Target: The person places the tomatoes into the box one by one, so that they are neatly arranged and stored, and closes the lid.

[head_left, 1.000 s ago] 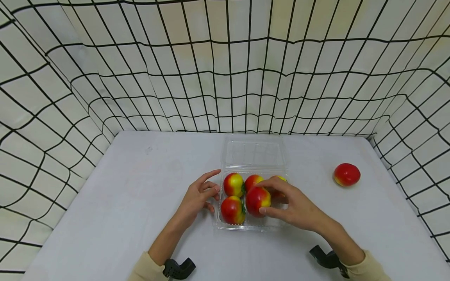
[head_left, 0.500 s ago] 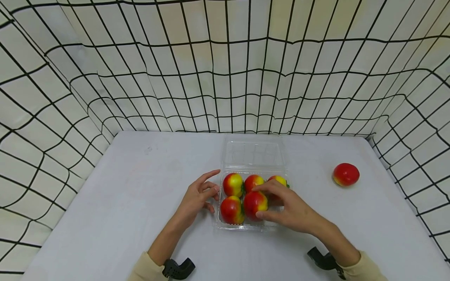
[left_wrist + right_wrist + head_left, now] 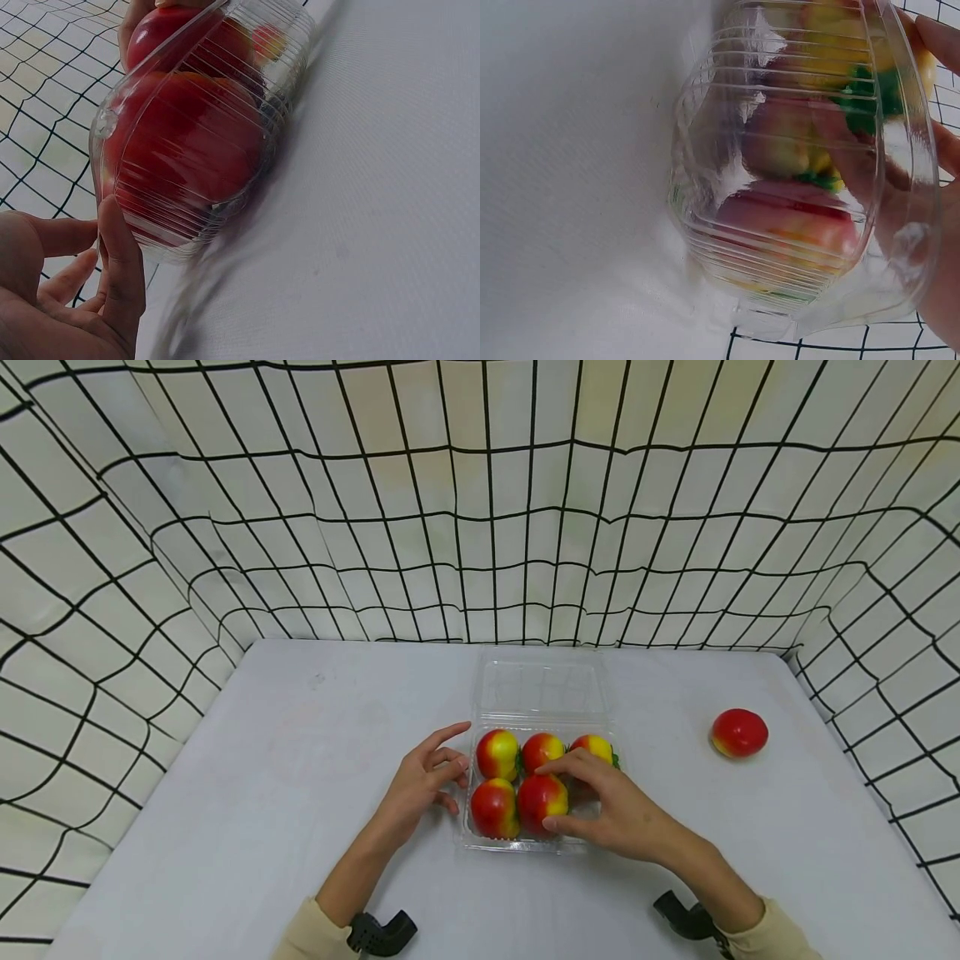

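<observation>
A clear plastic clamshell box [image 3: 477,842] holds several red-and-yellow, apple-like fruits with green at one end. My right hand [image 3: 622,814] reaches into its front row, thumb and fingers around one fruit [image 3: 542,803]. That fruit sits right beside the front-left fruit [image 3: 493,810]. Three more fruits form the back row, the middle one [image 3: 542,750] just behind my fingers. At the box's left side, my left hand [image 3: 420,783] has its index finger extended and its fingertips touching the rim. Through the ribbed wall [image 3: 780,247], the right wrist view shows my fingers inside the box.
The box's transparent lid [image 3: 542,687] is folded back on the white table [image 3: 337,718]. Another red fruit [image 3: 739,732] lies apart on the right. Black netting [image 3: 487,518] hangs in front of white walls at the back and sides.
My right hand has shifted slightly left and lowered the fruit into the front row, uncovering the back-right fruit. My left hand keeps its place.
</observation>
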The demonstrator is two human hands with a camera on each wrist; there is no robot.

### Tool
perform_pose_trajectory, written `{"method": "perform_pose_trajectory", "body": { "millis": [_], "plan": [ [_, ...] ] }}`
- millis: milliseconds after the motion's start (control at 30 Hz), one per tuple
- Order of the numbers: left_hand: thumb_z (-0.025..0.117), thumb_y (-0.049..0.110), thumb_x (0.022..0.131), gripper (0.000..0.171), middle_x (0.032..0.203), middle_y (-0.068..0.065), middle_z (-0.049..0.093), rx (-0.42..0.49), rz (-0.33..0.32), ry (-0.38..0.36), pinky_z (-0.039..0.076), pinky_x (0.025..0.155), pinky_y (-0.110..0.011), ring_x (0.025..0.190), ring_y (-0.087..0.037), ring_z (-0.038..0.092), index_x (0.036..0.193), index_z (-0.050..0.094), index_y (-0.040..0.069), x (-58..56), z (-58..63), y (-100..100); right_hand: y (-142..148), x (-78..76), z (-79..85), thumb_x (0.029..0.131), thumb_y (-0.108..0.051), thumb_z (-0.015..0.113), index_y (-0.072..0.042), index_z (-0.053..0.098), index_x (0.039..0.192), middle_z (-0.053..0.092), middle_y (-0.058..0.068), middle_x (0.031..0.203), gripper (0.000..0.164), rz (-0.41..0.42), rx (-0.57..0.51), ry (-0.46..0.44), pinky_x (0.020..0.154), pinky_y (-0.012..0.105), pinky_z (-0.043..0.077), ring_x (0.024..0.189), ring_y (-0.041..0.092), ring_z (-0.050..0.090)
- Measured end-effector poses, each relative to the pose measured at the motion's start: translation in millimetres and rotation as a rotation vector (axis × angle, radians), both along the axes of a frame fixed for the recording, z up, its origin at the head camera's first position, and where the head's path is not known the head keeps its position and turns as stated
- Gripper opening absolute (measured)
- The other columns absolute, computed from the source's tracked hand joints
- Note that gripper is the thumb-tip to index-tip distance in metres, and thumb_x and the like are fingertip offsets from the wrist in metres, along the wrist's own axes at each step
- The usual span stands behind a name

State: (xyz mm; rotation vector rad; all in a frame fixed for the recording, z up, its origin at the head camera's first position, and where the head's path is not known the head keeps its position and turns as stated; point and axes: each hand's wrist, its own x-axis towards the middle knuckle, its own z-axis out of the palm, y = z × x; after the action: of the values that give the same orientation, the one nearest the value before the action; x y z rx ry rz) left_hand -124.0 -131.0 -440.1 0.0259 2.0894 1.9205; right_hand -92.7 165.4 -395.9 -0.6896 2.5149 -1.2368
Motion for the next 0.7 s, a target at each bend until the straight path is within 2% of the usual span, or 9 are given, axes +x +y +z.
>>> {"method": "perform_pose_trajectory", "body": {
  "millis": [200, 367, 600, 700],
  "plan": [
    [0.067, 0.021, 0.101, 0.055, 0.1, -0.008, 0.067, 0.0, 0.002, -0.004, 0.06, 0.06, -0.024, 0.08, -0.019, 0.062, 0.153, 0.05, 0.026, 0.4, 0.8, 0.4, -0.6, 0.2, -1.8, 0.086, -0.036, 0.085, -0.029, 0.062, 0.137, 0.059, -0.001, 0.132, 0.057, 0.001, 0.001, 0.005, 0.099, 0.033, 0.061, 0.124, 0.021, 0.058],
    [0.068, 0.021, 0.101, 0.055, 0.101, -0.008, 0.067, -0.001, 0.007, -0.007, 0.06, 0.06, -0.024, 0.08, -0.019, 0.062, 0.153, 0.05, 0.026, 0.5, 0.7, 0.7, -0.9, 0.0, -3.8, 0.085, -0.035, 0.086, -0.029, 0.063, 0.136, 0.059, -0.002, 0.132, 0.056, 0.005, 0.008, 0.025, 0.1, 0.034, 0.061, 0.125, 0.021, 0.056],
    [0.068, 0.021, 0.101, 0.055, 0.102, -0.01, 0.067, -0.012, 0.01, -0.006, 0.06, 0.06, -0.024, 0.08, -0.019, 0.063, 0.153, 0.051, 0.027, 0.8, 0.9, 0.8, -1.3, 0.3, -6.5, 0.083, -0.035, 0.087, -0.029, 0.065, 0.135, 0.059, -0.002, 0.132, 0.056, 0.002, 0.054, 0.065, 0.096, 0.028, 0.06, 0.124, 0.019, 0.055],
    [0.068, 0.021, 0.101, 0.055, 0.102, -0.01, 0.067, -0.013, 0.01, -0.006, 0.06, 0.061, -0.024, 0.08, -0.019, 0.063, 0.153, 0.05, 0.027, 0.7, 0.8, 0.7, -1.2, 0.4, -7.2, 0.083, -0.033, 0.088, -0.026, 0.064, 0.134, 0.059, -0.002, 0.131, 0.057, 0.005, 0.035, 0.05, 0.097, 0.029, 0.061, 0.124, 0.02, 0.057]
  ]
}}
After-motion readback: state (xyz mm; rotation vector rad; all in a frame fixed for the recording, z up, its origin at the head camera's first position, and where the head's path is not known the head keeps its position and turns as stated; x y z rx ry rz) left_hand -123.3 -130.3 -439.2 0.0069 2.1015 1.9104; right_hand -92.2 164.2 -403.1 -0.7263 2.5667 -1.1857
